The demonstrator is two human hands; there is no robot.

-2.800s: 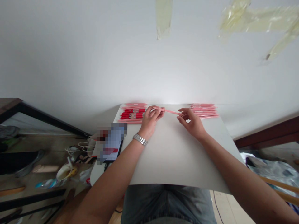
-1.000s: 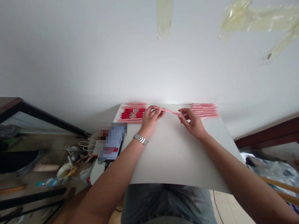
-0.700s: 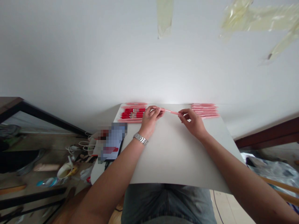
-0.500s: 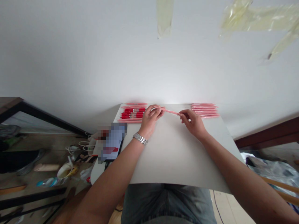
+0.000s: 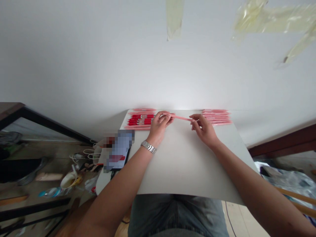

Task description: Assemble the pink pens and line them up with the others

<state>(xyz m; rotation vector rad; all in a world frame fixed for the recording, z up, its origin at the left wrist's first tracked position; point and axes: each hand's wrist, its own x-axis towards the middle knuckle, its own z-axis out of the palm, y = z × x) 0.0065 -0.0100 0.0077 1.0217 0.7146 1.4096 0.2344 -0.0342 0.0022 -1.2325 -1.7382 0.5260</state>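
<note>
Head camera: the fingers of the left hand (image 5: 159,124) are clamped on the left part of a slim pink pen (image 5: 182,117), which slopes slightly down to the right above the worktop. The right hand (image 5: 202,130) has its thumb and fingers curled at the pen's other end, touching it; how firmly they close, I cannot tell. Just beside the left hand lie red pens with clear sections (image 5: 140,121), between slim pink pens at the back and front (image 5: 144,110). Near the right hand, a row of slim pink pens (image 5: 216,117) lies side by side. All rest on the white, smooth worktop (image 5: 182,161), whose left side carries a black-edged phone (image 5: 120,149). Farther out on the floor, a round white container (image 5: 63,181) holds something yellowish, too blurred to name, next to a clear plastic bottle with blue parts (image 5: 52,192). Crumpled clear plastic (image 5: 293,179) lies at right.
</note>
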